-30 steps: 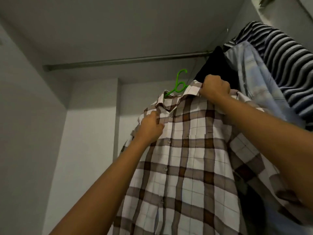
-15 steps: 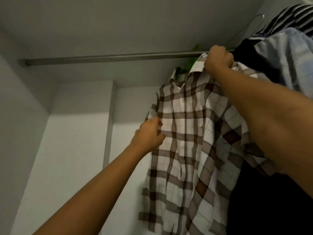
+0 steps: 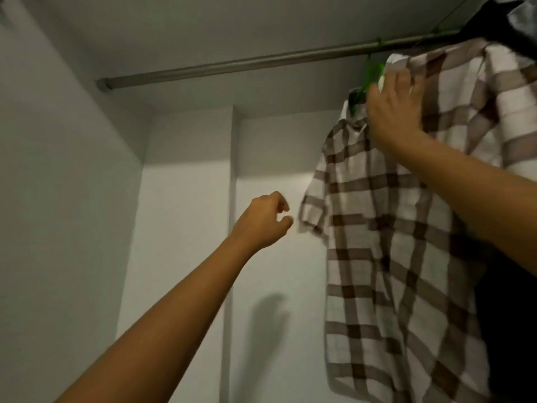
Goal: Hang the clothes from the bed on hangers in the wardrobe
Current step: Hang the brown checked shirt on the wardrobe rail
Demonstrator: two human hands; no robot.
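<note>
A brown-and-white plaid shirt [image 3: 386,257] hangs on a green hanger [image 3: 370,75] whose hook sits over the metal wardrobe rail [image 3: 232,65]. My right hand [image 3: 392,106] lies against the shirt's collar and shoulder with its fingers spread. My left hand [image 3: 263,221] hovers in the air just left of the shirt's sleeve, fingers loosely curled and holding nothing.
A dark garment [image 3: 499,21] hangs on the same rail at the top right, right behind the plaid shirt. The wardrobe's white back wall [image 3: 186,228] and left side wall [image 3: 58,199] enclose the space; the rail's left stretch carries nothing.
The hanger's hook has gone onto the rail. My left hand let go of the shirt front and drew off to the left. My right hand uncurled from the collar and spread flat.
</note>
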